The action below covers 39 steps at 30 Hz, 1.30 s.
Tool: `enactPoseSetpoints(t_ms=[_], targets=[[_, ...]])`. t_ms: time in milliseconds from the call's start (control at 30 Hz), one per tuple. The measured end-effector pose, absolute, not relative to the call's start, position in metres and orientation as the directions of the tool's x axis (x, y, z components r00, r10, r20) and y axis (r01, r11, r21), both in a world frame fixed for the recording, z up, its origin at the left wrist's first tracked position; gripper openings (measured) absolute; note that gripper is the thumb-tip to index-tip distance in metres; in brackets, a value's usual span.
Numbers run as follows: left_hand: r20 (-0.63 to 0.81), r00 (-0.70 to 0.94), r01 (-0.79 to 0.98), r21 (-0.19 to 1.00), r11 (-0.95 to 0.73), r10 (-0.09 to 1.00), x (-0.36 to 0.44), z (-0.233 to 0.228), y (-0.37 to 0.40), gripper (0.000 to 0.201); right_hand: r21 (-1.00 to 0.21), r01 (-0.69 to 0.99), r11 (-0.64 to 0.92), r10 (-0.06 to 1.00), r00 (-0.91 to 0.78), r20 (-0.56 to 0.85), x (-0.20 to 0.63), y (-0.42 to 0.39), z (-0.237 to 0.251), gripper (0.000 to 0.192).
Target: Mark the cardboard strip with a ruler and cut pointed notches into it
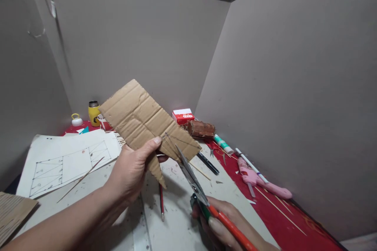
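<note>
My left hand (131, 168) holds up a piece of brown corrugated cardboard (141, 119) with pencil lines drawn near its lower right corner, thumb pressed on its face. My right hand (224, 225), at the bottom of the view, grips scissors (193, 182) with orange and green handles. The scissor blades point up and left, and their tips meet the cardboard's lower edge by the drawn lines. A red pencil (161, 202) lies on the white sheet below the cardboard.
A white sheet with a drawn grid (67, 160) and a thin stick (81, 179) lie at left. A pink glue gun (259, 180), glue tube (223, 144), black pen (207, 162), red box (182, 116), yellow flask (93, 113) and skewers sit on the red cloth (282, 227). Grey partition walls enclose the desk.
</note>
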<state>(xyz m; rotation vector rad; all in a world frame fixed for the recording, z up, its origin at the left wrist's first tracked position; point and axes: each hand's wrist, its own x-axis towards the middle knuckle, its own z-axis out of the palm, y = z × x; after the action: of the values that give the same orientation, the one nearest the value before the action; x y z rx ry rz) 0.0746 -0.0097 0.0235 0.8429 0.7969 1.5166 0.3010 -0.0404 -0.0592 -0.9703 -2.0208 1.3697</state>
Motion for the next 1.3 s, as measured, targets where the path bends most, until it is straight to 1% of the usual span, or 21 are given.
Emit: enactPoseSetpoints(t_ms=[167,333,500,633,867,967,1167,1300], targets=[[0.089,-0.077,-0.5,0.858,-0.115,0.993,0.074,0.021,-0.008,0.039,-0.963,0.228,0.145,0.78,-0.625,-0.03,0.301,-0.041,-0.061,0.06],[0.081,-0.098,-0.499,0.859,-0.119,0.992,0.075,0.021,-0.009,0.042,-0.968,0.199,0.155,0.777,-0.63,-0.005,0.301,-0.04,-0.063,0.059],[0.102,-0.102,-0.478,0.867,-0.139,0.99,0.075,0.021,-0.009,0.043,-0.976,0.182,0.121,0.778,-0.628,-0.02,0.3,-0.04,-0.064,0.058],[0.1,-0.09,-0.465,0.876,-0.13,0.991,0.074,0.02,-0.007,0.04,-0.976,0.179,0.128,0.77,-0.638,-0.016,0.3,-0.042,-0.061,0.052],[0.101,-0.072,-0.442,0.889,-0.123,0.992,0.072,0.017,-0.006,0.035,-0.96,0.17,0.223,0.779,-0.623,0.07,0.297,-0.041,-0.059,0.051],[0.084,-0.074,-0.447,0.888,-0.108,0.994,0.072,0.017,-0.006,0.033,-0.953,0.193,0.233,0.792,-0.606,0.071,0.296,-0.043,-0.056,0.051],[0.076,-0.07,-0.461,0.882,-0.1,0.995,0.073,0.018,-0.006,0.039,-0.927,0.239,0.289,0.843,-0.523,0.128,0.296,-0.041,-0.057,0.053],[0.063,-0.08,-0.447,0.89,-0.093,0.995,0.073,0.018,-0.005,0.042,-0.929,0.252,0.271,0.844,-0.526,0.103,0.296,-0.046,-0.051,0.049]])
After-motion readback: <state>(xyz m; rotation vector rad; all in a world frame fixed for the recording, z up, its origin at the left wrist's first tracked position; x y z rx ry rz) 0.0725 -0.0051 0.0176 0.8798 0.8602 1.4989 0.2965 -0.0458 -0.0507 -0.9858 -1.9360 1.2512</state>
